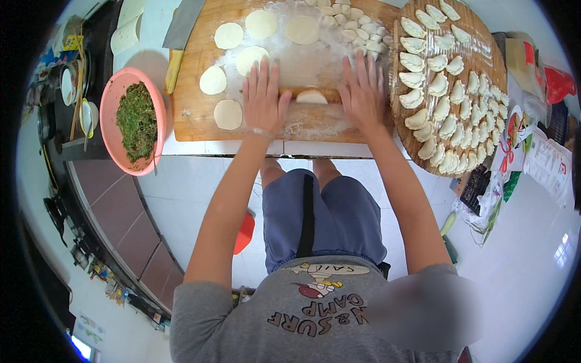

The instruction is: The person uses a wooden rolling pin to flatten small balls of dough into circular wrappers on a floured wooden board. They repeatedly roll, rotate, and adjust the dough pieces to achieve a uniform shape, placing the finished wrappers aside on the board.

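Observation:
Both hands lie flat on the ends of a thin wooden rolling pin (327,94), with fingers stretched forward. My left hand (264,95) covers its left end and touches or overlaps a rolled dough wrapper (251,60). Over the right end rests my right hand (363,91), its fingertips beside small dough pieces (357,36). Between the hands, a pale round of dough (311,97) sits under the pin, which crosses its far part. Several finished wrappers (228,115) are spread over the left half of the floured wooden board (193,124).
A pink bowl (108,115) of green chopped filling (137,121) stands left of the board, near a yellow strip-shaped object (173,71). At the right, a round wooden board (404,130) carries many rows of folded dumplings (448,126). Bags and packages (548,160) crowd the far right.

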`<state>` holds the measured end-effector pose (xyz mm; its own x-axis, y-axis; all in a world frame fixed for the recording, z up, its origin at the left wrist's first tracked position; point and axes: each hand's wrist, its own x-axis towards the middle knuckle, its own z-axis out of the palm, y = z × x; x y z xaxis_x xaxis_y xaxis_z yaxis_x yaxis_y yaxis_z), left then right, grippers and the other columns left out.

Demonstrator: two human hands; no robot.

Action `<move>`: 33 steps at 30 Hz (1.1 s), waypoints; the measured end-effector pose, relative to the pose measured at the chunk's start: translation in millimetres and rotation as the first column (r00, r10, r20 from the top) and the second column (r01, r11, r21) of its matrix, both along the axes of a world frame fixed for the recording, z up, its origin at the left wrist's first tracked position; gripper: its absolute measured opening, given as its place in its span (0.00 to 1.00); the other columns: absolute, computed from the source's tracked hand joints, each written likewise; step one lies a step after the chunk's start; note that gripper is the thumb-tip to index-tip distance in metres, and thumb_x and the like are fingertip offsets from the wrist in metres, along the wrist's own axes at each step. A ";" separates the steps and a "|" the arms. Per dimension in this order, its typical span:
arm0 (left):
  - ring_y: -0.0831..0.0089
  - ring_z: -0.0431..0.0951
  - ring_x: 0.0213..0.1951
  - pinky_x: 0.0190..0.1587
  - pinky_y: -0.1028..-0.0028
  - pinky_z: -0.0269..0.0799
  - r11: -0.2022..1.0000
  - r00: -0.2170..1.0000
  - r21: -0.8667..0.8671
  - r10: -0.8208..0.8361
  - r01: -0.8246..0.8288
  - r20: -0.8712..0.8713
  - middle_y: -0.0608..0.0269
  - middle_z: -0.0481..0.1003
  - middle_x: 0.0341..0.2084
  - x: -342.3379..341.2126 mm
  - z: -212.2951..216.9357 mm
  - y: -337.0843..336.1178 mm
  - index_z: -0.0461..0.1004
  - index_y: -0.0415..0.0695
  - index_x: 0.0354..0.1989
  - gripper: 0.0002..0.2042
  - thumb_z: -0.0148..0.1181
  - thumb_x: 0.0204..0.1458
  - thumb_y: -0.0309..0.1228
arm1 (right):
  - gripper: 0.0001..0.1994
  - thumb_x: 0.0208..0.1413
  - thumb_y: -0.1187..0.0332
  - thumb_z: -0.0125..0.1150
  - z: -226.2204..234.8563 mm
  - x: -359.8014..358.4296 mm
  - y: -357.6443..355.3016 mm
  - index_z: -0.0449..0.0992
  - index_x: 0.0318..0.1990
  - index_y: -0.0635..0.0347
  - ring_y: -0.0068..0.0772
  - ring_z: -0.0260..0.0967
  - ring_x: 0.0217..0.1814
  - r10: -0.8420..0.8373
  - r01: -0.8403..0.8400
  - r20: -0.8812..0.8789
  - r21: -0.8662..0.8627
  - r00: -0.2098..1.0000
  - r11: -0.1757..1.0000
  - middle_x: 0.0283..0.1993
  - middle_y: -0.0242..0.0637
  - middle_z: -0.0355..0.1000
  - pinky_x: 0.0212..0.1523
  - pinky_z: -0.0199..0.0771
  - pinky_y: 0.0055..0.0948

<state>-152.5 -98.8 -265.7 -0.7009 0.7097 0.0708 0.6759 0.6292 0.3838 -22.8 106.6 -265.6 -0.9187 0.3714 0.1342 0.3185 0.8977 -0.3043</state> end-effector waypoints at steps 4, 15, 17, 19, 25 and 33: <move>0.49 0.48 0.70 0.69 0.50 0.40 0.999 0.999 -0.005 -0.047 0.047 -0.007 0.50 0.49 0.70 7.1 -9.2 -17.1 0.54 0.49 0.70 0.32 0.45 0.59 0.49 | 0.31 0.57 0.57 0.55 -3.4 13.6 -3.4 0.59 0.68 0.49 0.59 0.42 0.74 0.050 -0.046 0.061 -0.057 0.997 0.997 0.73 0.47 0.47 0.70 0.42 0.58; 0.52 0.59 0.64 0.66 0.53 0.53 0.884 0.893 0.128 -0.450 0.449 -0.024 0.53 0.62 0.62 -1.8 8.9 10.0 0.66 0.47 0.60 0.32 0.64 0.45 0.41 | 0.19 0.53 0.60 0.63 3.4 41.6 -9.6 0.70 0.50 0.57 0.52 0.67 0.41 0.107 -0.085 0.060 -0.287 0.992 0.954 0.40 0.45 0.66 0.40 0.69 0.43; 0.55 0.65 0.60 0.63 0.54 0.60 0.811 0.832 0.188 -0.538 0.554 -0.134 0.56 0.69 0.56 -6.1 7.0 21.1 0.71 0.46 0.54 0.27 0.66 0.42 0.34 | 0.17 0.55 0.60 0.62 6.5 47.2 -11.8 0.71 0.47 0.59 0.51 0.67 0.38 0.045 -0.030 0.038 -0.341 0.998 0.940 0.38 0.46 0.67 0.37 0.69 0.40; 0.57 0.71 0.54 0.57 0.57 0.66 0.769 0.829 0.311 -0.534 0.558 -0.167 0.60 0.73 0.50 -7.5 2.0 27.4 0.73 0.45 0.50 0.22 0.65 0.42 0.30 | 0.15 0.57 0.61 0.60 5.3 52.4 -11.1 0.71 0.47 0.61 0.50 0.68 0.37 0.023 -0.030 -0.021 -0.509 1.000 0.860 0.37 0.46 0.68 0.37 0.68 0.39; 0.60 0.78 0.40 0.42 0.64 0.75 0.811 0.859 0.453 -0.485 0.371 0.166 0.61 0.78 0.38 25.7 30.7 32.2 0.76 0.42 0.41 0.14 0.64 0.44 0.25 | 0.16 0.64 0.60 0.52 13.7 63.1 -12.9 0.70 0.49 0.64 0.47 0.70 0.36 -0.260 0.293 0.178 -0.801 0.949 0.522 0.36 0.48 0.72 0.38 0.68 0.37; 0.57 0.73 0.49 0.50 0.62 0.69 0.928 0.812 0.131 0.230 -0.349 0.536 0.51 0.73 0.49 56.1 6.4 0.7 0.68 0.39 0.56 0.24 0.63 0.49 0.28 | 0.18 0.61 0.59 0.56 2.3 76.1 -6.2 0.69 0.52 0.62 0.43 0.69 0.38 -0.287 0.254 0.042 -0.599 0.957 0.760 0.41 0.45 0.71 0.41 0.69 0.36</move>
